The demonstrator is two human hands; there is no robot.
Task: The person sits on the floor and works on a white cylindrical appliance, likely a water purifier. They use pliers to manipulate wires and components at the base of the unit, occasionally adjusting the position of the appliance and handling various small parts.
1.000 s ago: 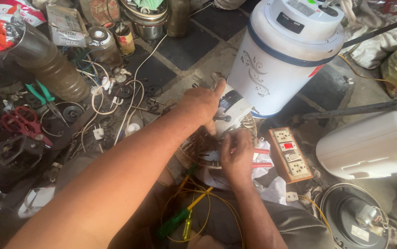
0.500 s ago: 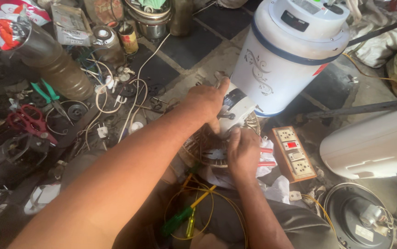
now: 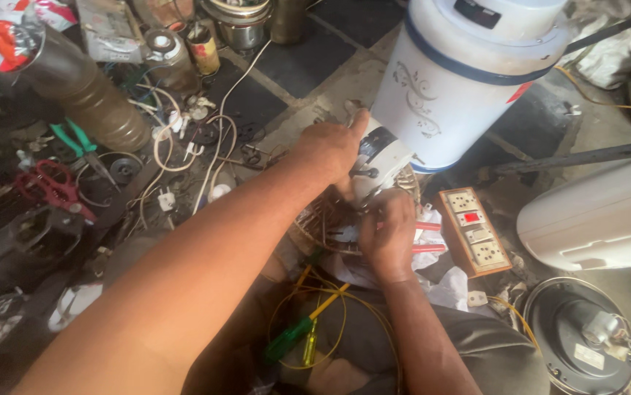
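Left hand point(image 3: 330, 150) shifted left, motor housing point(image 3: 380, 164) upright

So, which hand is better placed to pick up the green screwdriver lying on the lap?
Probably the right hand: it works just above the green screwdriver. The left hand is farther up, steadying the white motor housing.

The big drum point(image 3: 469, 80) is white with a blue band and grey swirls. The scissors point(image 3: 48, 186) are red.
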